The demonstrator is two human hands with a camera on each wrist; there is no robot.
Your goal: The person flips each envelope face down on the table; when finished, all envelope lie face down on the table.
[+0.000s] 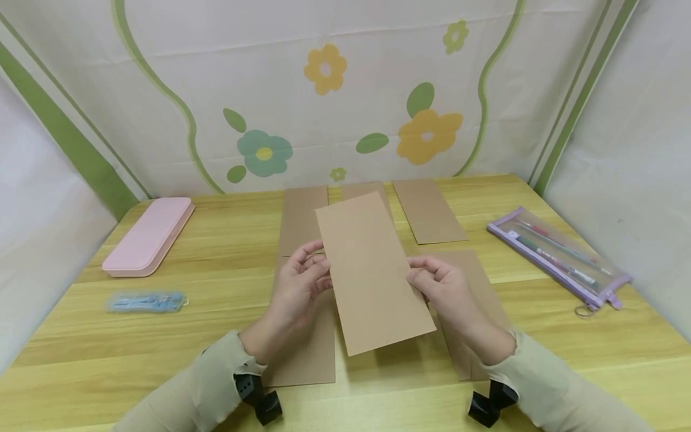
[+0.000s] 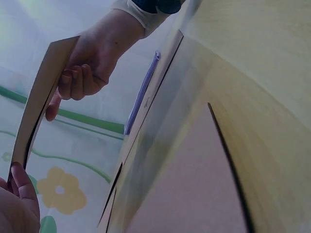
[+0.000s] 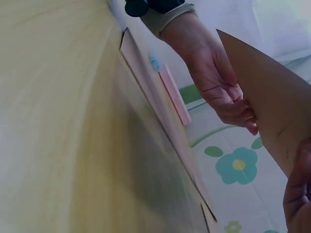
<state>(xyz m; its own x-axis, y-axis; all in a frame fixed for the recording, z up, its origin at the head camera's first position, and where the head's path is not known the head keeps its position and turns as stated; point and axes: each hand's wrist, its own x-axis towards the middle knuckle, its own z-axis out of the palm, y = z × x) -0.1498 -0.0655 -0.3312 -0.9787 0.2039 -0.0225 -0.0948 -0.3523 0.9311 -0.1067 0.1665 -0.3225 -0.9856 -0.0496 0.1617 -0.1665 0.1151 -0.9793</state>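
Observation:
A brown kraft-paper card is held tilted above the table between both hands. My left hand pinches its left edge, and my right hand grips the right edge with the thumb on the front face. In the left wrist view the card appears edge-on with a dark line along its side; whether it is folded I cannot tell. The right wrist view shows the back of the card. Beneath it, more brown cards lie on the table, among them a front left card and a front right card, partly hidden.
Along the back lie a left card, a middle card and a right card. A pink case and a small blue packet lie left. At right is a purple-edged clear pouch with pens. A flowered curtain hangs behind.

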